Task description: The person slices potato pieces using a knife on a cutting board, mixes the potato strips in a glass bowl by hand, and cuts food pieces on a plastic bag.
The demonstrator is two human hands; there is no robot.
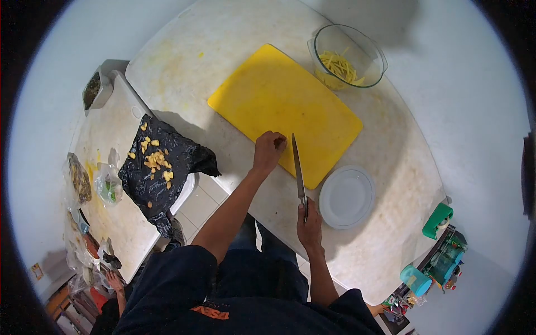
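My right hand (pixel 309 224) is wrapped around the handle of a long kitchen knife (pixel 297 165), its blade pointing away from me over the near edge of a yellow cutting board (pixel 285 103). Just left of the blade, my left hand (pixel 269 149) hovers at or rests on the board's near edge, fingers curled in. What those fingers hold, if anything, is hidden. Beside the knife, to the right, sits a white plate (pixel 347 197). Past the board's far right corner stands a clear glass bowl (pixel 374 61) containing pale yellow cut strips (pixel 339 67).
On the left, a black plastic bag (pixel 181 146) with yellowish peelings (pixel 156 160) is spread open. A second table (pixel 120 131) carries a tray (pixel 99 92) and plastic bags. Another person's hand (pixel 115 281) shows lower left. A green tape dispenser (pixel 437 220) stands lower right.
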